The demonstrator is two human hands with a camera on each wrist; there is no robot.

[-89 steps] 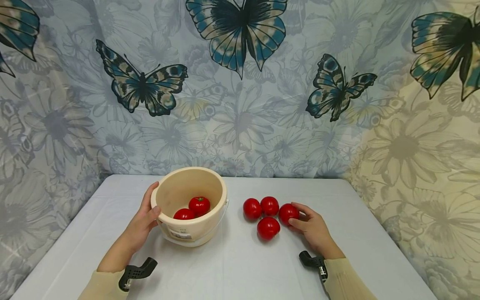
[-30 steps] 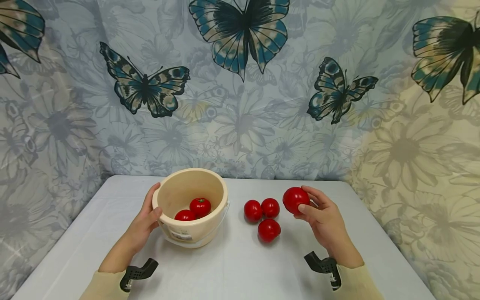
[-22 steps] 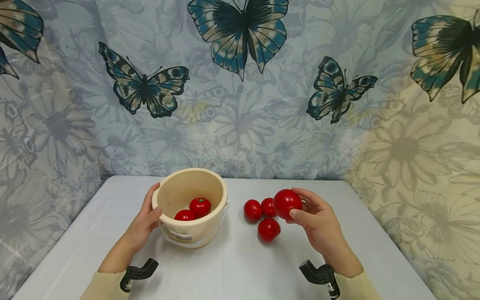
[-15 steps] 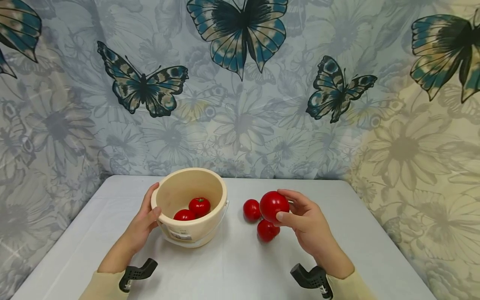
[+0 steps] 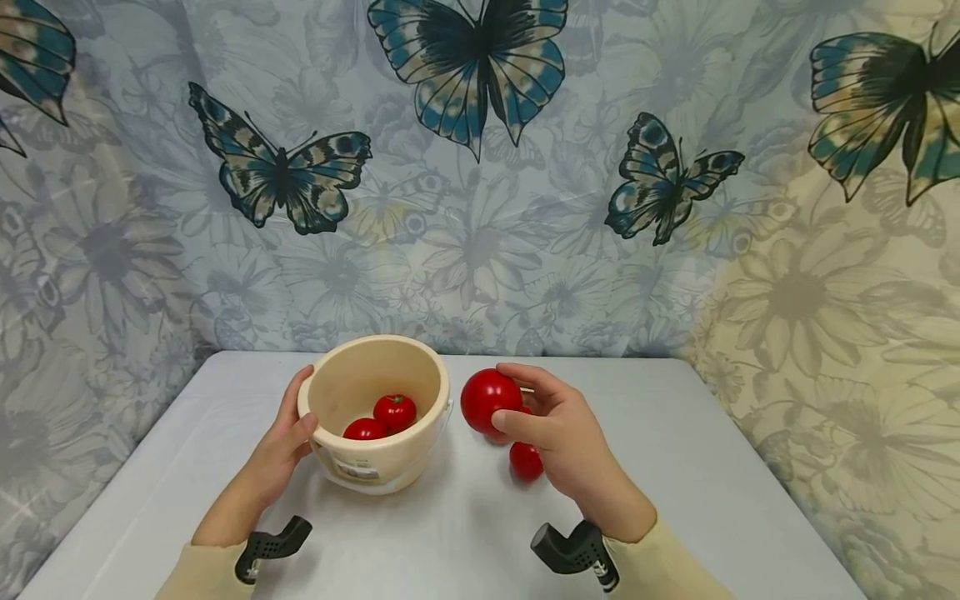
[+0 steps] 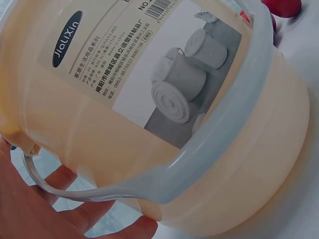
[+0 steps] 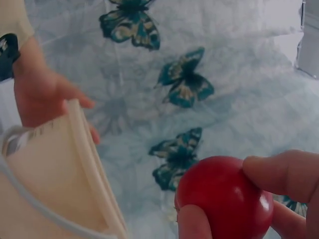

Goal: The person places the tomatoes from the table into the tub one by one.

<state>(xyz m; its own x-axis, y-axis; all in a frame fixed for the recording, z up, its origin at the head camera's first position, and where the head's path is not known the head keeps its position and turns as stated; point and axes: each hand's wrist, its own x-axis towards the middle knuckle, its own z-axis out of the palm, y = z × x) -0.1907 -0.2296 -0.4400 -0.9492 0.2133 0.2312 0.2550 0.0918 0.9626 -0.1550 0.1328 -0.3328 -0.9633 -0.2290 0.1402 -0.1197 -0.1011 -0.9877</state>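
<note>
The right hand (image 5: pixel 558 437) grasps a red tomato (image 5: pixel 491 400), thumb on its near side and fingers on the far side, just right of the cream plastic bucket (image 5: pixel 408 454) and not touching its rim. The left hand (image 5: pixel 273 454) grips the left side of the bucket, its thumb over the rim. Only the head view looks down inside, where two tomatoes lie together: one with a green calyx (image 5: pixel 394 412) to the right and far, and a plainer one (image 5: pixel 365 429) to the left and near, partly cut off by the near rim. On the white-covered counter (image 5: pixel 450 542), a loose tomato (image 5: pixel 527 462) sits near the right hand, and more red shows behind the held tomato, too hidden to count surely. The left wrist view alone makes the label (image 6: pixel 184 64) readable, with its oval "JiaLiXin" logo (image 6: pixel 67 39) and a grey photo of buckets; the pale handle (image 6: pixel 224 127) hangs across the wall there. The right wrist view shows the held tomato against the butterfly-print cloth (image 7: pixel 119 99), with digits pressing two sides of it
</note>
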